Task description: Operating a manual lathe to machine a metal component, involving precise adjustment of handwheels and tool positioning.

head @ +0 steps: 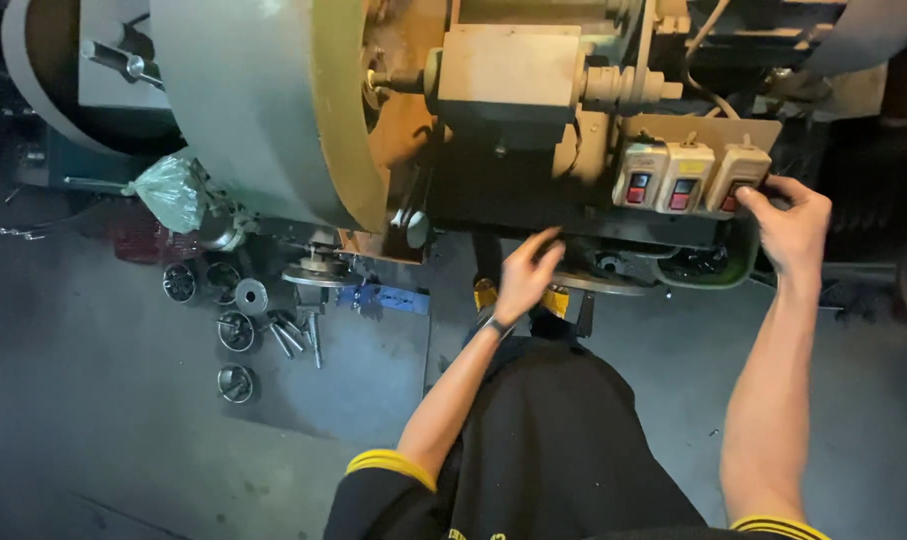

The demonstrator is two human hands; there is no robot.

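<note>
While right hand (pixel 791 225) touches switch box (pixel 738 178), metal parts (pixel 238 320) scattered left.

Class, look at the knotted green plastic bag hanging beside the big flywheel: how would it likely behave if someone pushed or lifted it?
The green plastic bag looks thin and crinkled, so it would probably be floppy and give under a push. It bulges only a little, so it is likely light. Hanging by its knot, it would probably swing rather than roll.

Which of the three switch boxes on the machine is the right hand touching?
The rightmost switch box. The right hand has its fingertips at that box's lower edge, while the middle box and left box sit untouched.
</note>
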